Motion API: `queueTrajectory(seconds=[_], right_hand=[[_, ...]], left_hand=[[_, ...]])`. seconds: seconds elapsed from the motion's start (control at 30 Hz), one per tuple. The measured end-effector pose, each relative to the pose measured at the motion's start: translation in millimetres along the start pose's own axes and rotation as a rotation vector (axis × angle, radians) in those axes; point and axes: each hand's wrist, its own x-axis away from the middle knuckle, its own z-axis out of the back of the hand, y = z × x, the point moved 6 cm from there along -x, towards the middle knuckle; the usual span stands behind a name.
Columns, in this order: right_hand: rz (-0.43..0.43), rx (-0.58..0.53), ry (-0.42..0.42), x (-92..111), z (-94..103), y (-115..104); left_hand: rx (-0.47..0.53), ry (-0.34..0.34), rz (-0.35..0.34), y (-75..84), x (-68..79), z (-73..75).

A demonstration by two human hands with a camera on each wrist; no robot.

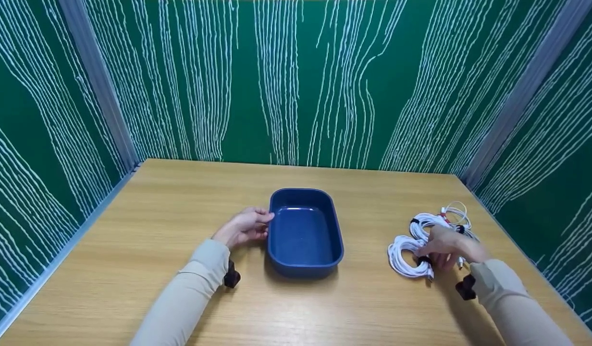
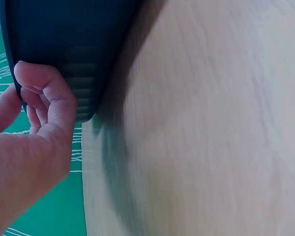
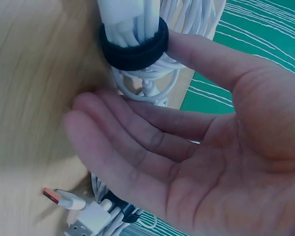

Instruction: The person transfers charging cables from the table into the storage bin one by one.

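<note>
A deep blue rectangular bin (image 1: 303,235) stands on the table. My left hand (image 1: 245,226) is at its left side and holds the rim, with curled fingers against the outer wall (image 2: 49,29) in the left wrist view. At the right, my right hand (image 1: 447,245) is over several coiled white cables. Its thumb touches the nearest cable coil (image 1: 401,259) beside the black strap (image 3: 135,54), while the loosely bent fingers lie apart from the strap. Behind it sits another white coil (image 1: 423,223), partly hidden by the hand.
A thinner cable (image 1: 457,211) with a red tie lies at the far right. One USB plug (image 3: 83,226) and an orange-tipped connector (image 3: 51,195) show in the right wrist view. Green panels (image 1: 238,120) with white lines border the wooden table (image 1: 204,182).
</note>
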Motion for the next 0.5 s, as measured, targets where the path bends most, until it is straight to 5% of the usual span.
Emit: queueTrajectory(seconds=[0.5], right_hand=[[0.086,-0.234,-0.003,-4.6,1.8,-1.0]], left_hand=[[0.012,0.020,0.005,-0.9,-0.1,0.5]])
